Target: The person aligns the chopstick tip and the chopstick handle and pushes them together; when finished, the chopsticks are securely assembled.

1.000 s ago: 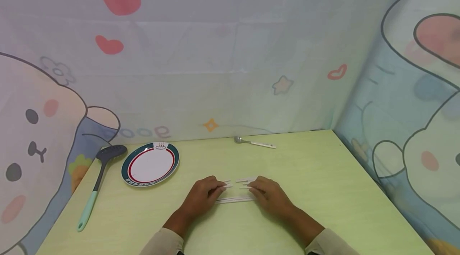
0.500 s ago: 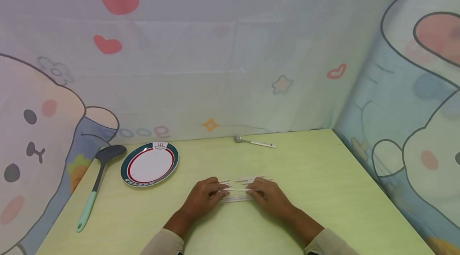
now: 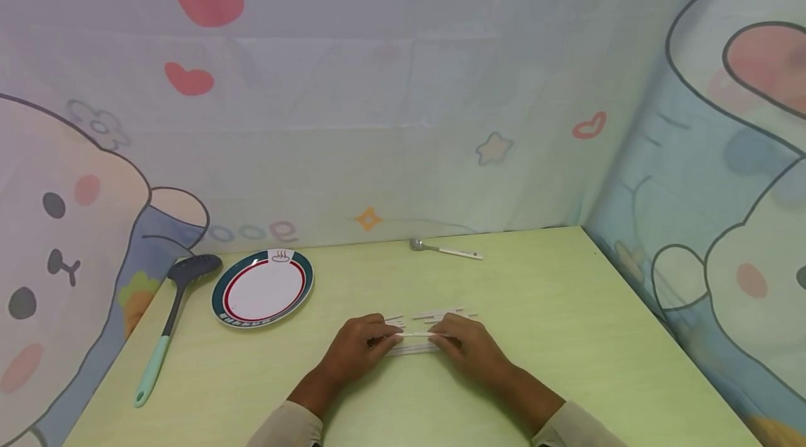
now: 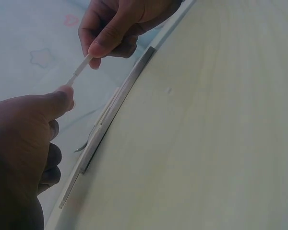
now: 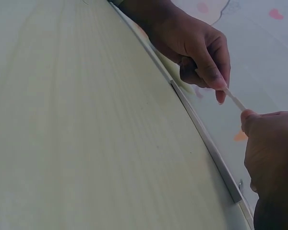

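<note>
Both hands work at the middle of the table. My left hand (image 3: 354, 348) pinches a thin white stick (image 3: 408, 334) between thumb and forefinger. My right hand (image 3: 471, 349) pinches a second one from the other side, and the two meet end to end in one nearly straight line. A small joint (image 4: 74, 74) shows between them in the left wrist view. Just in front lie long whitish sticks (image 3: 412, 349), side by side. Shorter pieces (image 3: 436, 313) lie behind the right hand, and others (image 3: 394, 322) behind the left, partly hidden by the fingers.
A plate (image 3: 264, 289) with a dark green rim stands at the back left. Left of it lies a slotted turner (image 3: 170, 321) with a mint handle. A small spoon (image 3: 447, 250) rests near the back edge. Printed cloth (image 3: 390, 83) hangs behind the table (image 3: 567, 335).
The hands have lifted two short pieces out from among the others and drawn them nearer the body. The gap between their ends has closed. Plate, turner and spoon stay put.
</note>
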{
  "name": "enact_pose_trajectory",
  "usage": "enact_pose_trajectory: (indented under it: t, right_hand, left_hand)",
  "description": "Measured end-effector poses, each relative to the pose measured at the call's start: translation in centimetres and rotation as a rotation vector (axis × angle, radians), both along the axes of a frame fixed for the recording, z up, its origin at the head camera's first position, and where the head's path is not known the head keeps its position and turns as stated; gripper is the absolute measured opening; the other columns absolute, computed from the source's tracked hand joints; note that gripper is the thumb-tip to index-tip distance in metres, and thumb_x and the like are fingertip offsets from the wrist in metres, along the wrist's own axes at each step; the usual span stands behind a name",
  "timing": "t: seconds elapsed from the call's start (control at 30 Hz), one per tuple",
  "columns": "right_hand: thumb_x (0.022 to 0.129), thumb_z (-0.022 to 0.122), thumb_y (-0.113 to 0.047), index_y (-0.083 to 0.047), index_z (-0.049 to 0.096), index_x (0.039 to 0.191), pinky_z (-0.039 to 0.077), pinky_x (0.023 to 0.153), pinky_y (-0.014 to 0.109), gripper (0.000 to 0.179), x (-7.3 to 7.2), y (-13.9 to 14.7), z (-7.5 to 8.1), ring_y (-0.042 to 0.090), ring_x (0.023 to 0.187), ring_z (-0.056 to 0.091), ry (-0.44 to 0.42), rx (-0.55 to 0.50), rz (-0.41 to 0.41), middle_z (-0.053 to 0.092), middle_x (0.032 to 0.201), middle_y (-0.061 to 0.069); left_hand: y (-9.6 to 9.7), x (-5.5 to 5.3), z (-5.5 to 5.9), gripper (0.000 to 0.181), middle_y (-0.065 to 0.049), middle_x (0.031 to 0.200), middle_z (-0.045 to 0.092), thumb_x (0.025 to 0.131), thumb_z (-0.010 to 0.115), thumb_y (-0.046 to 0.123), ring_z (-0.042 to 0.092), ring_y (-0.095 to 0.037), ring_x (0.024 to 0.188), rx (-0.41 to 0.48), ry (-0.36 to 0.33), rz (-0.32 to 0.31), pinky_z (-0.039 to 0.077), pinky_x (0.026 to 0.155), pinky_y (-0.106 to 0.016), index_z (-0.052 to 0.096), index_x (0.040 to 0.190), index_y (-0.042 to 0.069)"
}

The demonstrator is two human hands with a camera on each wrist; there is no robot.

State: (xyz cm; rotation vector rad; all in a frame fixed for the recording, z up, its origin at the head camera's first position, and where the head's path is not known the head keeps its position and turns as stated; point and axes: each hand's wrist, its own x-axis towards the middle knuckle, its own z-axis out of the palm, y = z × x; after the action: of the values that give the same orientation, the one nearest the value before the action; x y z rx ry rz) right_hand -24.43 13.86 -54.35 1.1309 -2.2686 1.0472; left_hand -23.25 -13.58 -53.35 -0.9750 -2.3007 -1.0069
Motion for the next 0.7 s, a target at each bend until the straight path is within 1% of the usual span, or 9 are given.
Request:
enact_pose_trajectory:
  t: [0.17,0.33,0.5,0.57,0.7]
  right_hand:
    - [0.099,0.078,-0.007,-0.01,0.08,0.109,0.054,0.073,0.019,0.01,0.0,0.0,0.0,-0.004,0.08,0.054,-0.012,0.008,0.01,0.071,0.092,-0.006]
    - [0.1,0.077,-0.006,-0.01,0.08,0.108,0.055,0.074,0.02,0.01,0.0,-0.1,-0.1,-0.003,0.081,0.055,-0.026,0.005,0.023,0.072,0.093,-0.005]
    - [0.1,0.076,-0.004,-0.01,0.078,0.106,0.053,0.072,0.019,0.01,0.1,-0.2,0.0,-0.003,0.08,0.054,-0.027,-0.02,0.046,0.071,0.091,-0.005]
    - [0.1,0.076,-0.003,-0.011,0.078,0.105,0.052,0.071,0.019,0.009,0.1,-0.3,0.0,-0.004,0.079,0.053,-0.025,-0.029,0.052,0.07,0.09,-0.005]
    - [0.099,0.075,-0.001,-0.009,0.076,0.102,0.05,0.068,0.018,0.009,0.3,-0.4,0.0,-0.004,0.077,0.05,-0.022,-0.052,0.06,0.067,0.087,-0.006]
  left_hand:
    - [0.1,0.1,0.1,0.008,0.003,0.077,0.065,0.093,0.084,0.006,0.045,0.005,0.068,0.005,-0.016,-0.004,0.041,0.063,-0.012,0.086,0.101,0.007]
    - [0.2,0.3,0.3,0.007,0.002,0.079,0.067,0.094,0.084,0.006,0.046,0.004,0.069,-0.002,0.0,-0.011,0.041,0.063,-0.012,0.086,0.1,0.008]
    - [0.6,0.4,0.3,0.007,0.002,0.079,0.067,0.093,0.084,0.005,0.045,0.005,0.07,-0.007,0.01,-0.021,0.04,0.063,-0.01,0.086,0.099,0.007]
    - [0.8,0.4,0.4,0.005,0.002,0.078,0.066,0.094,0.083,0.006,0.045,0.005,0.07,-0.013,0.023,-0.024,0.04,0.063,-0.01,0.086,0.098,0.007]
    - [1.3,0.4,0.4,0.004,0.002,0.078,0.066,0.095,0.082,0.009,0.044,0.003,0.069,-0.021,0.074,-0.015,0.039,0.063,-0.011,0.085,0.097,0.007]
